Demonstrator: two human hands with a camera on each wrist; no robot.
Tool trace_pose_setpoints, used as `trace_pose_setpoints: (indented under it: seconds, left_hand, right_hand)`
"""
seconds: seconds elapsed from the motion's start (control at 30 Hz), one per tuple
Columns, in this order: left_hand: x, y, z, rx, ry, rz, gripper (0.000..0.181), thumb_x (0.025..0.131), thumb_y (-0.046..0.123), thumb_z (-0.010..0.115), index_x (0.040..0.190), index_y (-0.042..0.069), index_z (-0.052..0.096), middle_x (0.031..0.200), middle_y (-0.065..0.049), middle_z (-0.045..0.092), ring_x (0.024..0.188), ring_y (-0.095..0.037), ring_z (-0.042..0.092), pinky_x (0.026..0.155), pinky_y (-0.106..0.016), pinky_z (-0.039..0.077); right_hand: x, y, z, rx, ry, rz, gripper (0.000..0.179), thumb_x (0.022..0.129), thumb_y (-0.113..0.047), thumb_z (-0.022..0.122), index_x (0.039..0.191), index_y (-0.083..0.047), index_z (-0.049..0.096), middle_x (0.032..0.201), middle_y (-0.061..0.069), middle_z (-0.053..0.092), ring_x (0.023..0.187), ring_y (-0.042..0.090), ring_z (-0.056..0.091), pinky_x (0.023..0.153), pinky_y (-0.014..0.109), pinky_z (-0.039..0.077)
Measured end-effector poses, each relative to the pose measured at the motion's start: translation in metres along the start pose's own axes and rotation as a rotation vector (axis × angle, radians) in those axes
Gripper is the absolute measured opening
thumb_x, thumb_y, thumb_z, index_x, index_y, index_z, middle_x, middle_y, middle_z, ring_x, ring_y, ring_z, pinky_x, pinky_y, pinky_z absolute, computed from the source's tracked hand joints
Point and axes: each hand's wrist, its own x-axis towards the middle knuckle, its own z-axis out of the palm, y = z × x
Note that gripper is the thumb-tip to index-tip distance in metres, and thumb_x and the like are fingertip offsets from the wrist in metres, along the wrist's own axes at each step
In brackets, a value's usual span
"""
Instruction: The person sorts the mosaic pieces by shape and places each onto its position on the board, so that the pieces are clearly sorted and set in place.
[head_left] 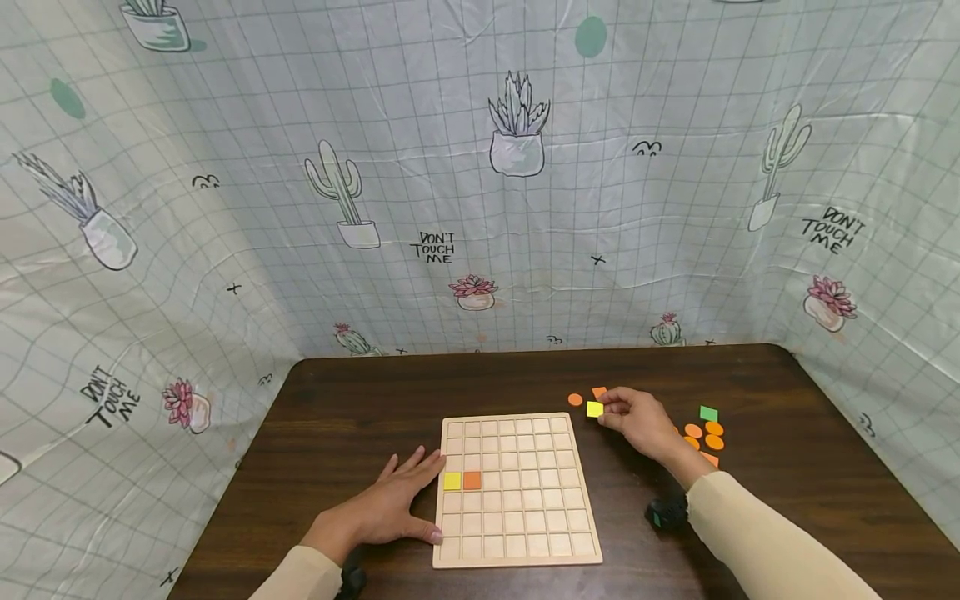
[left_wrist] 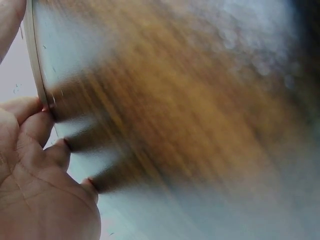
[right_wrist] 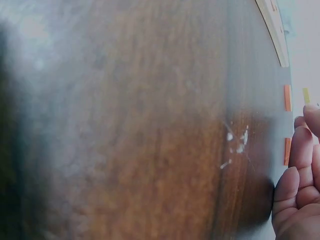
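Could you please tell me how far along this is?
Done: a yellow square and an orange square sit side by side on the board. In hand: the right hand pinches another yellow square; the left hand touches the board's edge. Probably remaining: the orange discs, green square and loose orange squares, as most cells are bare.

The head view is bright and crisp, while both wrist views blur the tabletop under pale glare.

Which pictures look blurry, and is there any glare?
Head view: the board looks sharp; left wrist view: the tabletop is blurred, with pale glare at upper right and dark streaks by the left hand; right wrist view: tabletop blurred, pale glare at upper left.
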Motion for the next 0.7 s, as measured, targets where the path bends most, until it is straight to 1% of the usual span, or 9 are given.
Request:
trace_pose_setpoints:
  seconds: [0.1,0.2,0.33,0.5,0.7]
  left_hand:
    - [0.000,0.000,0.001,0.000,-0.002,0.001,0.108,0.087,0.053,0.083,0.169,0.013,0.026,0.177,-0.006,0.019,0.165,-0.036,0.005,0.129,-0.067,-0.003]
    - [0.000,0.000,0.001,0.001,-0.005,0.004,0.107,0.087,0.053,0.083,0.169,0.013,0.026,0.177,-0.006,0.019,0.165,-0.036,0.005,0.129,-0.067,-0.003]
    - [0.000,0.001,0.001,0.002,-0.004,0.009,0.107,0.087,0.053,0.082,0.169,0.013,0.026,0.177,-0.007,0.019,0.165,-0.036,0.005,0.129,-0.067,-0.003]
    - [0.000,0.001,0.001,0.005,0.000,0.015,0.107,0.087,0.053,0.082,0.169,0.012,0.026,0.177,-0.008,0.019,0.165,-0.037,0.005,0.129,-0.068,-0.003]
    - [0.000,-0.001,0.001,-0.001,0.001,0.005,0.107,0.087,0.054,0.082,0.169,0.012,0.026,0.177,-0.007,0.019,0.165,-0.036,0.006,0.129,-0.068,-0.003]
  right_hand:
    - [-0.002,0.000,0.000,0.007,0.009,0.010,0.030,0.099,-0.012,0.073,0.126,0.000,0.069,0.110,0.013,0.074,0.094,0.023,0.066,0.080,0.034,0.057]
    - [-0.004,0.000,0.002,0.026,0.020,0.014,0.030,0.099,-0.012,0.074,0.125,0.000,0.070,0.109,0.013,0.074,0.093,0.023,0.066,0.078,0.031,0.056]
    - [-0.007,-0.002,0.005,0.066,0.031,-0.007,0.029,0.098,-0.010,0.075,0.124,0.001,0.070,0.110,0.015,0.075,0.096,0.023,0.067,0.076,0.025,0.057]
    - [-0.011,-0.008,0.009,0.120,0.038,-0.030,0.027,0.097,-0.007,0.075,0.123,0.001,0.071,0.111,0.016,0.075,0.097,0.021,0.068,0.075,0.021,0.057]
    - [-0.014,-0.018,0.013,0.166,0.034,-0.032,0.027,0.096,-0.007,0.076,0.122,0.001,0.072,0.107,0.013,0.074,0.095,0.017,0.067,0.073,0.020,0.057]
